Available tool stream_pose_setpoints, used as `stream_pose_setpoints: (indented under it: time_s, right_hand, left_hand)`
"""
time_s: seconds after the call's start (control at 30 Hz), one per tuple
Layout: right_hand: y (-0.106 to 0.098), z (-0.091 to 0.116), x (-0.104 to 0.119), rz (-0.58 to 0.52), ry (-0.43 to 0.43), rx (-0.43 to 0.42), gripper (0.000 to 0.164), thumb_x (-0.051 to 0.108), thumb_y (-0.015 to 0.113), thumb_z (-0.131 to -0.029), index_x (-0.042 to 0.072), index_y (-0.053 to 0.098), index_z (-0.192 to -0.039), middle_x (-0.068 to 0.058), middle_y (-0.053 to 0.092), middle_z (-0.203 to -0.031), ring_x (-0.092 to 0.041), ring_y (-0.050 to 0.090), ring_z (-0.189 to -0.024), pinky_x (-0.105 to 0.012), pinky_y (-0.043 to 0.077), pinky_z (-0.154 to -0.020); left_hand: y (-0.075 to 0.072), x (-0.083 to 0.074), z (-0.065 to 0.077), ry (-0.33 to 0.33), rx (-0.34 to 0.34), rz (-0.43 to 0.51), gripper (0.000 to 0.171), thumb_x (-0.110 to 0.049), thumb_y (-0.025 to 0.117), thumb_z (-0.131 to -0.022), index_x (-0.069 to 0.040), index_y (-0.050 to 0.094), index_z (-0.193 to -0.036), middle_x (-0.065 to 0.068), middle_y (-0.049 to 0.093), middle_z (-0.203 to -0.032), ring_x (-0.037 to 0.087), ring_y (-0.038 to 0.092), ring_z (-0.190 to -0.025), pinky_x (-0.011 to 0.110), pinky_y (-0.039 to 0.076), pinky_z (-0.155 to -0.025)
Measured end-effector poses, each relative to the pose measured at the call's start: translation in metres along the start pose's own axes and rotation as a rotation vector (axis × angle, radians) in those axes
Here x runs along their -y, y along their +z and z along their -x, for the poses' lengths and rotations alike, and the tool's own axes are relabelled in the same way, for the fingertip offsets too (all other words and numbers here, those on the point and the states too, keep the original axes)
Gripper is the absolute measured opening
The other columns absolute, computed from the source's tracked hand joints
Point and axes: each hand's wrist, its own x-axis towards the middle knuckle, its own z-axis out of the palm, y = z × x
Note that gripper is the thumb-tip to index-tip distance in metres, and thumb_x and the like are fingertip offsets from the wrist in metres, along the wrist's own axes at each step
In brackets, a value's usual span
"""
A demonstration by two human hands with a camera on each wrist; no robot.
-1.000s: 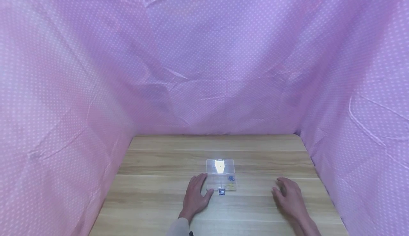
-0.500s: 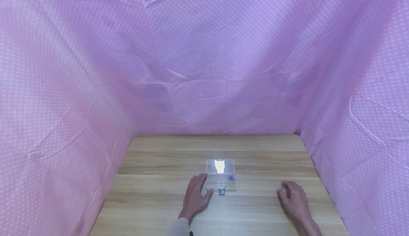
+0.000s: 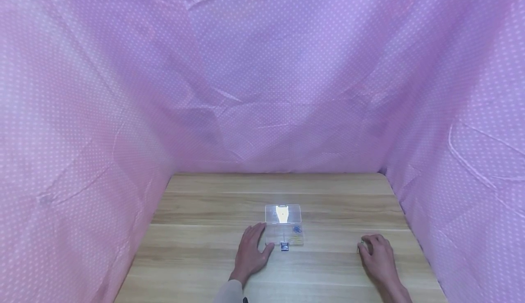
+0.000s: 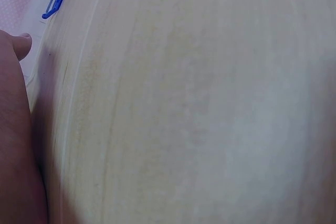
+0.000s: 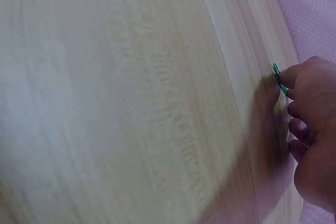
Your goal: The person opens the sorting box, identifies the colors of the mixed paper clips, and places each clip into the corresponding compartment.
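Observation:
A clear plastic box (image 3: 274,233) lies on the table with its lid (image 3: 270,213) raised at the back. Blue looped pieces (image 3: 297,229) and yellow pieces (image 3: 295,238) sit in its right-hand compartments. A blue latch (image 3: 285,246) shows at its front edge, also seen as a blue latch (image 4: 55,2) in the left wrist view. My left hand (image 3: 251,254) rests beside the box, fingers extended, index and thumb at its left corners. Far to the right, my right hand (image 3: 379,257) pinches a green paper clip (image 5: 279,78) between thumb and fingers, low over the table.
The wood-grained table (image 3: 197,212) is enclosed by pink dotted cloth (image 3: 279,111) at the back and both sides. Bare tabletop lies between the box and my right hand. Light reflects brightly off the raised lid.
My right hand has moved slightly right and toward me, and its fingers have closed on the green paper clip. My left hand and the box stay put.

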Motion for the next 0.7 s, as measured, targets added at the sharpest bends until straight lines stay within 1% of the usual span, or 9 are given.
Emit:
stream_pose_setpoints:
  time_s: [0.2, 0.33, 0.6, 0.7]
  right_hand:
    - [0.0022, -0.0012, -0.0012, 0.011, -0.029, -0.040, 0.025, 0.004, 0.085, -0.095, -0.006, 0.079, -0.117, -0.028, 0.074, -0.121, -0.049, 0.068, -0.114, -0.066, 0.054, -0.099]
    - [0.0031, -0.0023, -0.0021, 0.016, -0.046, -0.056, 0.020, 0.002, 0.086, -0.094, -0.005, 0.080, -0.112, -0.026, 0.075, -0.116, -0.046, 0.069, -0.110, -0.062, 0.053, -0.098]
    - [0.0030, -0.0044, -0.0014, 0.023, 0.012, 0.010, 0.014, 0.003, 0.080, -0.099, -0.003, 0.079, -0.111, -0.024, 0.074, -0.117, -0.045, 0.067, -0.115, -0.064, 0.052, -0.102]
    - [0.0031, -0.0053, -0.0013, 0.021, 0.009, 0.020, 0.014, 0.003, 0.079, -0.099, -0.003, 0.079, -0.111, -0.023, 0.074, -0.117, -0.045, 0.067, -0.114, -0.064, 0.052, -0.102]
  left_hand:
    - [0.0011, 0.0015, 0.0003, 0.015, -0.003, -0.022, 0.070, -0.048, 0.079, -0.100, -0.017, 0.062, -0.160, 0.009, 0.067, -0.163, 0.036, 0.060, -0.155, 0.054, 0.040, -0.140]
    - [0.0004, 0.0008, -0.0004, 0.009, 0.007, -0.015, 0.069, -0.048, 0.079, -0.101, -0.017, 0.062, -0.161, 0.009, 0.067, -0.163, 0.036, 0.059, -0.157, 0.054, 0.039, -0.141]
    - [0.0005, 0.0002, -0.0013, -0.007, 0.015, 0.005, 0.069, -0.048, 0.078, -0.101, -0.016, 0.061, -0.161, 0.010, 0.066, -0.164, 0.038, 0.059, -0.157, 0.056, 0.038, -0.142]
    - [0.0006, 0.0005, -0.0016, -0.008, 0.015, 0.010, 0.069, -0.048, 0.078, -0.101, -0.017, 0.061, -0.161, 0.010, 0.066, -0.164, 0.037, 0.059, -0.157, 0.056, 0.038, -0.142]
